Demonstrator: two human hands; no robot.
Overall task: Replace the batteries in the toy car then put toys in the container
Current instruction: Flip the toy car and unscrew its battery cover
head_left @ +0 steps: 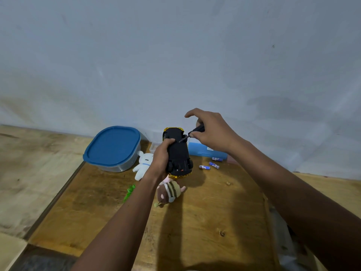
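Note:
My left hand grips a yellow toy car, held above the table with its black underside facing me. A small black screwdriver is pinched in my right hand, its tip touching the car's underside near the far end. Three blue-and-white batteries lie on the table to the right of the car. The container, clear with a blue lid on, stands at the back left. A white plush toy lies beside it, and a brown striped plush toy lies below the car.
A light blue flat box lies against the wall behind the batteries, with a small clear box behind the car. A green crinkly scrap sits left of the striped plush. The wooden table ends at the left and right.

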